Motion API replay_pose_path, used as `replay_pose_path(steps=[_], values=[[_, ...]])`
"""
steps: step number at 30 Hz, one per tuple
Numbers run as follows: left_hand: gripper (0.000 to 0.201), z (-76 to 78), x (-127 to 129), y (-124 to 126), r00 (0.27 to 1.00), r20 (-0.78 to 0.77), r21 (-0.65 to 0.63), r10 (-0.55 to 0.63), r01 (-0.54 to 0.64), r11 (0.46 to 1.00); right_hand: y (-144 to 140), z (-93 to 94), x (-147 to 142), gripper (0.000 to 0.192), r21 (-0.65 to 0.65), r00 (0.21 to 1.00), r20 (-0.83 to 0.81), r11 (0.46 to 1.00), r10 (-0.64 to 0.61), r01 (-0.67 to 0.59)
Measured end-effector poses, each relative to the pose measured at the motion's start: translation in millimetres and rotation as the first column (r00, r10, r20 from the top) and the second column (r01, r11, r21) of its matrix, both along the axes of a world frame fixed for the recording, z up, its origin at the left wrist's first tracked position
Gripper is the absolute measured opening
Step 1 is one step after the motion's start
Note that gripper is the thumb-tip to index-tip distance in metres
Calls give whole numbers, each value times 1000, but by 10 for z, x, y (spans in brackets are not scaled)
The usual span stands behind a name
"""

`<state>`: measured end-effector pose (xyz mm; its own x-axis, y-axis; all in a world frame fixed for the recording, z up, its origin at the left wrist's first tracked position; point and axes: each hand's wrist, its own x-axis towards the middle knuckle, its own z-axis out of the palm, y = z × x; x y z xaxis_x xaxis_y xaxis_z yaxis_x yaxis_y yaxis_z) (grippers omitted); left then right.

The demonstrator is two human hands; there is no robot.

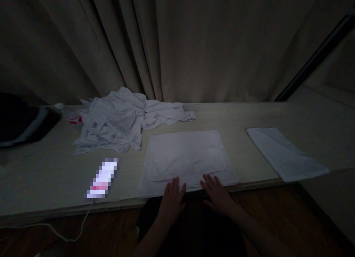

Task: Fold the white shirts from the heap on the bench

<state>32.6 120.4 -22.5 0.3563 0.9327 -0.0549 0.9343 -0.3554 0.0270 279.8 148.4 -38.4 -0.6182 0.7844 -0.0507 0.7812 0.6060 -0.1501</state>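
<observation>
A white cloth (185, 153), folded into a flat rectangle, lies on the table in front of me. My left hand (174, 196) rests on its near edge with the fingers stretched out. To the right, my right hand (216, 192) lies on the same edge, its fingers spread and flat. Neither hand grips the fabric. Faint creases run across the near part of the cloth. A second folded white cloth (285, 153) lies apart on the right, by the table's front edge.
A crumpled heap of white fabric (116, 116) lies at the back left. Nearer is a lit phone (102, 178), blurred out, with a white cable (83, 223) hanging off the table (222, 116). A dark object (22, 120) stands far left. Curtains (208, 46) hang behind.
</observation>
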Motion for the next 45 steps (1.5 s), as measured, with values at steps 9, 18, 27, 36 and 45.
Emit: replay_pose_path(steps=[9,18,27,36,45], values=[[72,-362,-7,-71,998,63,310,-2,-18,950,5,7,-32,78,-31,999,-29,999,-38,37],[76,-341,-41,-76,998,58,282,-3,-13,959,-6,-90,14,80,44,998,-60,999,-23,26],[70,-113,35,-73,995,89,63,52,-58,996,-42,-38,2,78,54,999,-46,998,-9,11],[51,32,-368,375,966,216,315,145,-210,926,599,50,47,53,174,950,-238,954,-201,246],[73,-379,-645,536,947,44,310,317,-315,897,916,-444,233,78,139,868,-119,857,-482,495]])
